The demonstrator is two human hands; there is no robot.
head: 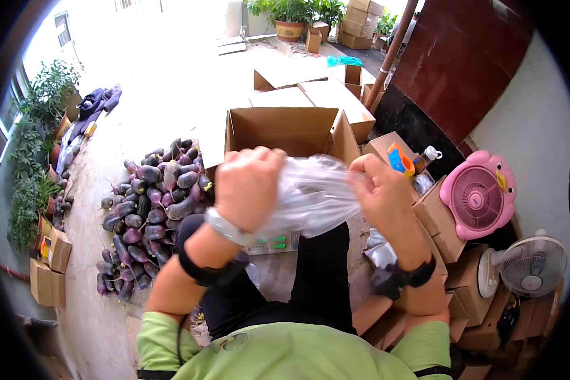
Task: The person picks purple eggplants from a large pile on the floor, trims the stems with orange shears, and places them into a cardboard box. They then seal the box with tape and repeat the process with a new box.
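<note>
My left hand grips one side of a clear plastic bag, its fingers curled over the film. At the bag's other side, my right hand pinches the film between thumb and fingers. The bag is stretched between both hands and looks blurred; I cannot tell whether anything is inside. Below it, partly hidden, is a digital scale with lit green displays. An open cardboard box stands just beyond my hands. On the floor to the left lies a large pile of dark purple radishes.
More cardboard boxes stand behind the open one. At the right are a pink fan, a white fan, a bottle and an orange and blue tape dispenser. Potted plants line the left wall.
</note>
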